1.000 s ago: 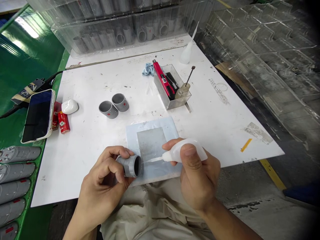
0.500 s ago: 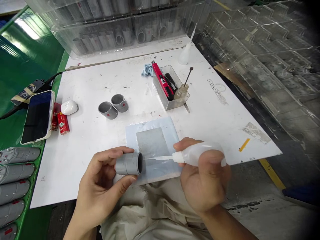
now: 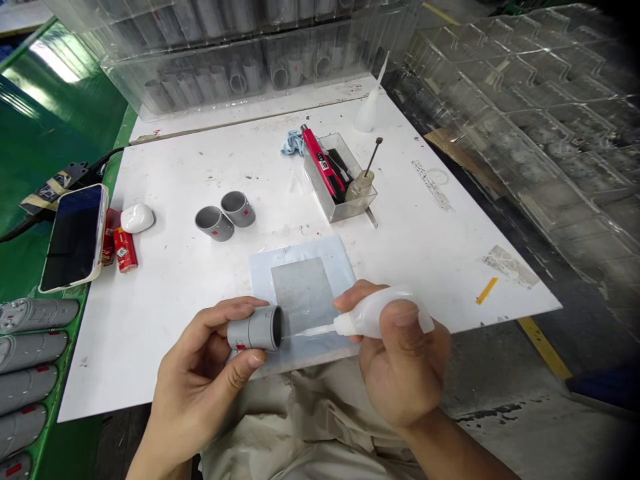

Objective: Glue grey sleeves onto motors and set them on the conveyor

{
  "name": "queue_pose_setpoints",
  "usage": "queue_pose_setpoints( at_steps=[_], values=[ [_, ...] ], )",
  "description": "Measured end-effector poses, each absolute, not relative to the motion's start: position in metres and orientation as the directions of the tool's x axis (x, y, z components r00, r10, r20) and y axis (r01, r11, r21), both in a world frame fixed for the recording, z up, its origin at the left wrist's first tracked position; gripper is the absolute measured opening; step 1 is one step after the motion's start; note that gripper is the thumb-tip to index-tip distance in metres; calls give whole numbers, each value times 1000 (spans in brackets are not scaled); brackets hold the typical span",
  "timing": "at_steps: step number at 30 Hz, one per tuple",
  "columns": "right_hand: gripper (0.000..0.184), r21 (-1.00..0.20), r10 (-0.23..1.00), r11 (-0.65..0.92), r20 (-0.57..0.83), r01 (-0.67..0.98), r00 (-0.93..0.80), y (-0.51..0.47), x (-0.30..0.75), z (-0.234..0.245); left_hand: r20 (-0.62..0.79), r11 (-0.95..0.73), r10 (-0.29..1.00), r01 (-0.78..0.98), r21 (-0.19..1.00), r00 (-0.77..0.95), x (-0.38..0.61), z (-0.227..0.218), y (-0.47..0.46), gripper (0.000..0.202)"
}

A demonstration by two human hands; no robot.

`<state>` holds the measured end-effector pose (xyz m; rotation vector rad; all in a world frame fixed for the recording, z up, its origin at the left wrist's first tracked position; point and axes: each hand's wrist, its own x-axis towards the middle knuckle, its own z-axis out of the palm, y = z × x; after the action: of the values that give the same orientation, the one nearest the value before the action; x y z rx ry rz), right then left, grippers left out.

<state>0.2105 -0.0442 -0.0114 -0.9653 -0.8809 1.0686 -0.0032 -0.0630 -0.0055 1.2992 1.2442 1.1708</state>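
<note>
My left hand (image 3: 197, 380) holds a short grey plastic pipe coupling (image 3: 254, 329) on its side, with the open end facing right. My right hand (image 3: 403, 363) grips a translucent white squeeze bottle (image 3: 375, 319) lying nearly level. The bottle's long thin nozzle (image 3: 310, 331) reaches left, its tip at the coupling's mouth. Whether it goes inside is hidden. Beneath both hands lies a pale blue sheet (image 3: 265, 267) with a grey square (image 3: 300, 293) on it. Two more grey couplings (image 3: 215, 223) (image 3: 238, 209) stand apart on the white table (image 3: 165, 200).
A transparent box (image 3: 325, 190) holds a red tool and a small bottle with a rod. A white bottle (image 3: 367, 113) stands beyond it. A phone (image 3: 74, 239) and red can (image 3: 125, 250) lie left; grey pipes (image 3: 35, 347) lie further left. Transparent racks (image 3: 525, 153) stand behind and right.
The bottle has moved left from its position half a second ago, bringing the nozzle tip back to the coupling's mouth. The coupling has turned slightly in my left hand, showing its red mark.
</note>
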Motion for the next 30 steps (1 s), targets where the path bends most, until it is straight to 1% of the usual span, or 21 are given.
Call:
queue_pose_setpoints(
  at_steps=[7, 17, 22, 28, 30],
  values=[
    [32, -940, 964, 177, 106, -293, 244, -45, 212, -12, 38, -39, 999, 90, 995, 14, -3, -7, -63, 37],
    [33, -967, 954, 124, 55, -223, 294, -45, 210, -12, 26, -28, 999, 94, 995, 23, -5, -6, -65, 37],
    [31, -965, 950, 145, 74, -219, 302, -44, 209, -13, 3, -4, 1000, 99, 995, 6, -5, -6, -65, 37],
    [34, -958, 931, 179, 91, -226, 352, -43, 206, -11, -42, 42, 999, 112, 993, -7, -5, -5, -67, 38],
    [34, -956, 930, 185, 95, -228, 356, -43, 206, -11, -62, 66, 997, 110, 992, -44, -2, -3, -67, 35]
  ],
)
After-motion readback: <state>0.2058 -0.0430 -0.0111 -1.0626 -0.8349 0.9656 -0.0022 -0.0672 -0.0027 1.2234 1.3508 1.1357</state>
